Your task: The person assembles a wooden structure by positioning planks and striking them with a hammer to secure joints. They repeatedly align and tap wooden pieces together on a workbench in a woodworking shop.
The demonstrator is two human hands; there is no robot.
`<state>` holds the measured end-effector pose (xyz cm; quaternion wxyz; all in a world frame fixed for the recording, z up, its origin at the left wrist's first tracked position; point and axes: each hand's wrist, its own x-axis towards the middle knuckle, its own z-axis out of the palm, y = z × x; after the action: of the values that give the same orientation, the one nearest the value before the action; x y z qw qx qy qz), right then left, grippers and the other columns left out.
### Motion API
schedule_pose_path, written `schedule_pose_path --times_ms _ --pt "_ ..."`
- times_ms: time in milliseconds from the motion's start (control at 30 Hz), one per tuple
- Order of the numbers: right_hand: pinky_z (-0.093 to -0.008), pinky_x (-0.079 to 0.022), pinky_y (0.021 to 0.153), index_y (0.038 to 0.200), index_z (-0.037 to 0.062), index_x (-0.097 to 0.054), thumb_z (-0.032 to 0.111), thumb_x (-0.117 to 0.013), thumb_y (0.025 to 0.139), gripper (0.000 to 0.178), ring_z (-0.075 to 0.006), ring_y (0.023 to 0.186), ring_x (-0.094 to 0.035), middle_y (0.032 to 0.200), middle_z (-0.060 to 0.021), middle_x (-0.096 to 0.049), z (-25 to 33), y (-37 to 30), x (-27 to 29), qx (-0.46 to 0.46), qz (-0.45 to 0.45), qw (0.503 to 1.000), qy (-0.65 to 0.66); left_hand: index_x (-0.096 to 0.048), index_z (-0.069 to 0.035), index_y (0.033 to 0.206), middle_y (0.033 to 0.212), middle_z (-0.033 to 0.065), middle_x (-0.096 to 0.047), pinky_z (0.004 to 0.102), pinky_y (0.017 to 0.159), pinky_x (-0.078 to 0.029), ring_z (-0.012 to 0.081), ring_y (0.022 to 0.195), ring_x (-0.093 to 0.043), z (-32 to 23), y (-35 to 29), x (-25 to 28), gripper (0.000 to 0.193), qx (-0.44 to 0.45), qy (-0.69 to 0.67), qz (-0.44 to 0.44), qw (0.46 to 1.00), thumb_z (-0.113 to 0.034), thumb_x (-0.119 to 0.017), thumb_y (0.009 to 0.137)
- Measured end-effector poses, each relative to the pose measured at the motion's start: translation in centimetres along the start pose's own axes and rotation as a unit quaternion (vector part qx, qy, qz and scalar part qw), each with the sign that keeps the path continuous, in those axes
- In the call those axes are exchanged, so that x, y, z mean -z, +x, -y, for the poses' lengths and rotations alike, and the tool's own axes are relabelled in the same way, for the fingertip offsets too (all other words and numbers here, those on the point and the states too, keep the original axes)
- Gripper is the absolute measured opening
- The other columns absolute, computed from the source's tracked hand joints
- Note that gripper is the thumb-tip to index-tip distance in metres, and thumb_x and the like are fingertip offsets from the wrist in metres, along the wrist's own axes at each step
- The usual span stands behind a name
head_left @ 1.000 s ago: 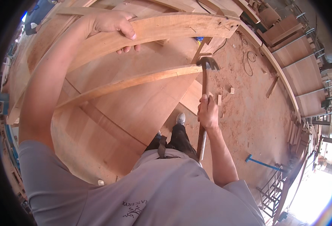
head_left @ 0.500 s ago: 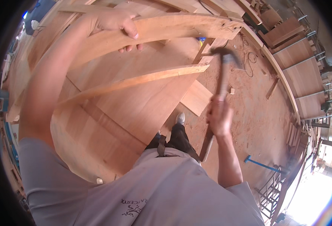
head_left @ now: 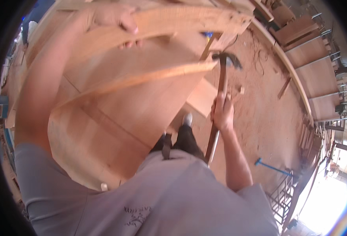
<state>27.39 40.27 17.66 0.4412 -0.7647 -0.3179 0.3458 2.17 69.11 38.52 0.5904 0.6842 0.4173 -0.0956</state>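
My left hand grips a thick curved wooden board at the upper left, thumb over its top and fingertips below. Dark holes mark the board's right end. In my right hand is a claw hammer, its handle wrapped by my fingers and its head pointing away from me. The hammer head is beside the right end of a second, slimmer curved wooden strip, which runs along the edge of a wide wooden panel; I cannot tell whether they touch.
A flat wood piece lies on the dusty floor by my shoe. A blue T-shaped tool stands at the lower right near a metal rack. Wooden panels with metal clamps line the far right. Cables curl at the upper right.
The hammer has moved slightly left and is now more upright, its head closer to the slim strip's end. My left hand keeps its grip on the board, which appears slightly higher in view.
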Motion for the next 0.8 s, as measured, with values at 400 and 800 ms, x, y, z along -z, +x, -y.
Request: schedule_pose_path --times_ms 400,800 --pt "-0.0407 -0.048 0.051 0.09 -0.0014 -0.056 0.041 -0.044 0.109 0.048 -0.0279 0.055 -0.061 0.063 -0.0138 -0.059 -3.1 -0.3 0.9 -0.008 -0.033 0.999 -0.037 -0.047 0.007 0.134 0.103 0.0221 -0.069 0.0384 0.067 -0.058 0.0229 0.077 -0.066 0.5 -0.7 1.8 0.057 -0.062 0.034 0.037 0.997 -0.01 -0.061 0.081" --pt "-0.0257 -0.04 0.039 0.097 0.004 -0.057 0.04 -0.044 0.11 0.04 -0.0075 0.051 -0.051 0.066 0.0017 -0.05 -0.1 1.4 1.0 -0.015 -0.036 0.999 0.034 -0.051 0.01 0.128 0.101 0.0206 -0.069 0.0367 0.067 -0.058 0.0207 0.075 -0.066 0.4 0.2 1.4 0.052 -0.077 0.03 0.027 0.996 -0.01 -0.062 0.081"
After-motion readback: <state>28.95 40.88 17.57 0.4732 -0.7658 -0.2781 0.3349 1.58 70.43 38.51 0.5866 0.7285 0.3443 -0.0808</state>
